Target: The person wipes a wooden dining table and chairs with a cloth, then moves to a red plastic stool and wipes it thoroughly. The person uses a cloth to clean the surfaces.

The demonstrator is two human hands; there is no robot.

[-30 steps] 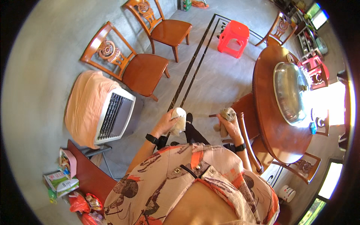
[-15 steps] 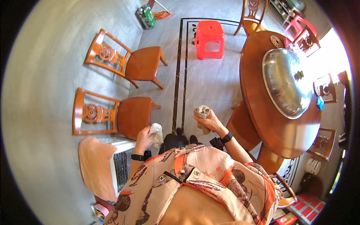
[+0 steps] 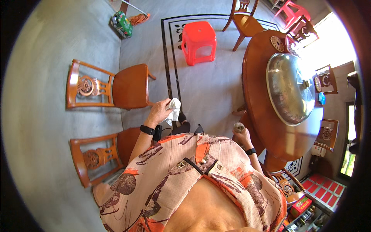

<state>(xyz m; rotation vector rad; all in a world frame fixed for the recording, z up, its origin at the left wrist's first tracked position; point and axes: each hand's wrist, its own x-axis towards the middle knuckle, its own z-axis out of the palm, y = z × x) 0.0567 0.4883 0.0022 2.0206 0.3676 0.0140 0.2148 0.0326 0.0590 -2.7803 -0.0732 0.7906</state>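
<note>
My left hand [image 3: 158,112] is closed around a crumpled white cloth [image 3: 173,110], whose loose end hangs below the fingers. It is held out in front of me, by the seat of a wooden chair [image 3: 130,86] along the wall. My right hand [image 3: 242,138] grips a greyish-brown rolled cloth [image 3: 239,127] with its end facing up. That hand is low, close to the edge of the round wooden table [image 3: 253,112]. Both hands are well apart from each other.
A large domed metal cover [image 3: 286,89] rests on the table. Farther ahead stands a red plastic stool [image 3: 199,40]. By the wall are a green box [image 3: 121,24] and an orange mop head [image 3: 139,19]. Another wooden chair [image 3: 94,157] is near my left elbow.
I have moved forward; the chairs have shifted back toward me. My left hand has risen ahead with the white cloth. My right hand has dropped lower and out toward the table.
</note>
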